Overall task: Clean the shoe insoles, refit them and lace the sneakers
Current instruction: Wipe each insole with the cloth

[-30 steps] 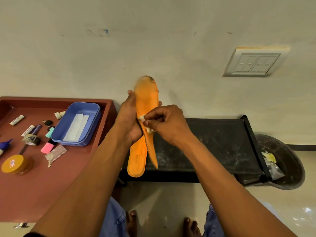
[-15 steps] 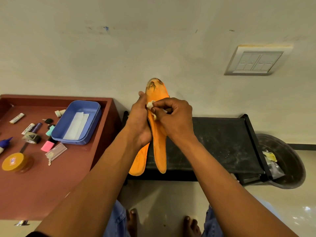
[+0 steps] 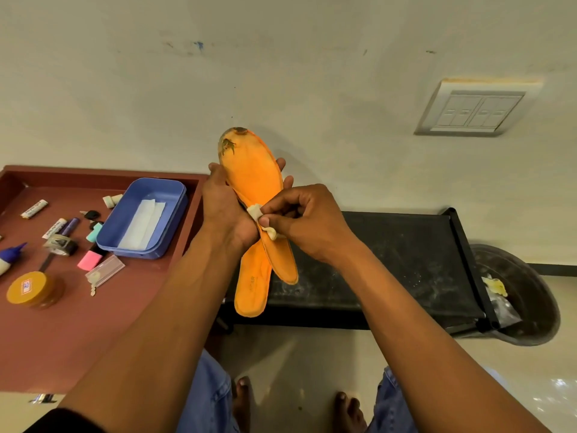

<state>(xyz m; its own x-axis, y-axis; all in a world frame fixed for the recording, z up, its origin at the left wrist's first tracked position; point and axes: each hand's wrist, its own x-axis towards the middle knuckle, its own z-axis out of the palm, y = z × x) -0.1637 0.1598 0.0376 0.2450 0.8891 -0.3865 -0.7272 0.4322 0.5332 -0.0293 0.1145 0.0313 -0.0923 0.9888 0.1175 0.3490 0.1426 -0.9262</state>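
Two orange insoles are held upright together in front of the wall. The front insole (image 3: 249, 173) faces me and has dark stains near its top end. The second insole (image 3: 251, 285) hangs lower behind it. My left hand (image 3: 223, 207) grips both around their middle. My right hand (image 3: 304, 221) pinches a small white wipe (image 3: 255, 211) against the front insole's middle. No sneakers or laces are in view.
At left, a brown table (image 3: 62, 332) holds a blue tub (image 3: 146, 214) with white wipes, an orange-lidded jar (image 3: 29, 289), a pink eraser (image 3: 89, 260), tape, markers and keys. A black bench (image 3: 406, 260) stands ahead, with a dark waste bin (image 3: 527, 301) at right. A wall switch panel (image 3: 474, 109) is at upper right.
The wipe slid up the insole toward its top half a second ago and is back down at its middle. The front insole has turned to face me more fully.
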